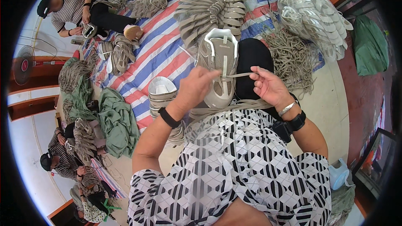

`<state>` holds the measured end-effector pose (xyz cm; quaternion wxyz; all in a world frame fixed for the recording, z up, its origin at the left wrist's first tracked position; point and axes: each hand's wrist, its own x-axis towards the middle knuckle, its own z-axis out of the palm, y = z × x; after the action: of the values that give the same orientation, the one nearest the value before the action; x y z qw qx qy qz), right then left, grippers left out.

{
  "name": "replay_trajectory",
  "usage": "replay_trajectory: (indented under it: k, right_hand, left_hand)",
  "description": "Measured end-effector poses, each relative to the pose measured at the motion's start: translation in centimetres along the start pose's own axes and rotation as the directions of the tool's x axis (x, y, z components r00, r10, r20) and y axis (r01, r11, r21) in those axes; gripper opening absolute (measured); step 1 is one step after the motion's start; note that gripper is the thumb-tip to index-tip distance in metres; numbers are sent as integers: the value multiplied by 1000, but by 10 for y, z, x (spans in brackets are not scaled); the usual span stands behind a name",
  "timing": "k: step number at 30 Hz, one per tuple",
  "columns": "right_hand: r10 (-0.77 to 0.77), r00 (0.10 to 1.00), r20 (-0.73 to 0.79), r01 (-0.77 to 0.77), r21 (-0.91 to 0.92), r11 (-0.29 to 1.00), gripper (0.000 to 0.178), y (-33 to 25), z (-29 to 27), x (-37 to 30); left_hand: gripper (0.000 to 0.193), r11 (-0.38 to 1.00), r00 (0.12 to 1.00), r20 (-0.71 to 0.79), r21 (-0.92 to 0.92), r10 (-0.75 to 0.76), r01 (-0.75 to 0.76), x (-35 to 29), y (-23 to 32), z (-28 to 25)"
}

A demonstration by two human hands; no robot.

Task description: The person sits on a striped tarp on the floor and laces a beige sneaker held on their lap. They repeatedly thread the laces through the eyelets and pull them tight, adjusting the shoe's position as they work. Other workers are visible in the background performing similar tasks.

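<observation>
A beige and grey sneaker (220,60) with a white collar lining rests on my lap, its toe toward me. A flat beige shoelace (239,75) runs from its eyelet area to my right hand (269,87), which pinches the lace between thumb and fingertips. My left hand (197,87) is at the left side of the shoe, fingers curled over the lacing area. Whatever those fingertips hold is hidden. More beige laces (234,108) lie across my waist, below the shoe's toe.
A fan of shoe parts (209,14) lies beyond the sneaker. Loose laces (293,54) are heaped at right, near plastic-wrapped shoes (312,21). Stacked shoe pieces (162,96) stand left of my forearm. Striped sheeting (146,58) covers the floor. Co-workers (73,8) sit at left.
</observation>
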<state>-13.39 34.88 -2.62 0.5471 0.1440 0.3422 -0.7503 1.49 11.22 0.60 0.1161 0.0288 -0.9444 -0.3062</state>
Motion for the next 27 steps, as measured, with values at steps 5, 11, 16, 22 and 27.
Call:
replay_trajectory:
  k: [5, 11, 16, 22, 27]
  right_hand:
    - [-59, 998, 11, 59, -105, 993, 22, -14, 0, -5]
    - [-222, 957, -187, 226, -4, 974, 16, -54, -40, -23]
    - [-356, 764, -538, 522, 192, 831, 15, -125, -226, -67]
    - [-432, 496, -754, 765, 143, 629, 26, -177, -336, -135]
    - [-458, 308, -834, 885, 74, 460, 22, -174, -374, -210]
  left_hand:
    - [39, 973, 959, 226, 110, 172, -201, 19, -6, -5]
    - [22, 845, 976, -164, -533, -141, 32, 5, -15, 25]
    - [16, 520, 762, -287, -851, -580, 75, -25, -127, -106]
    - [19, -78, 888, -221, 975, -404, 208, -235, -267, -434]
    - [29, -418, 269, -849, 470, -454, 777, -270, -183, -565]
